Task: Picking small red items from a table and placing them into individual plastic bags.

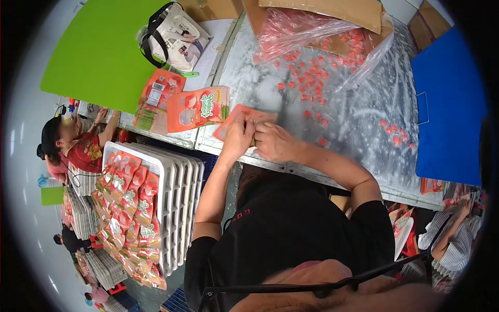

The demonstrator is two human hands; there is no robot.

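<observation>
At the near edge of the metal table, a red candy pouch (252, 113) lies under both my hands. My left hand (239, 136) is closed with its fingers pinching the pouch's edge. Right beside it, my right hand (273, 141) is closed on the same pouch, knuckles almost touching the left. The pouch's opening is hidden by my fingers. Just left of it rests a flat printed pouch (195, 110), on top of a stack of more red pouches (150, 106). Small red wrapped candies (312, 86) are strewn over the table to the right.
An open cardboard box with clear plastic liner (291, 34) spills candies at the back. Blue board (449, 104) borders the right side, green board (88, 47) the left. A white bag (179, 39) stands behind the pouches. Stacked white trays (179, 192) hold filled pouches. Co-workers sit at both sides.
</observation>
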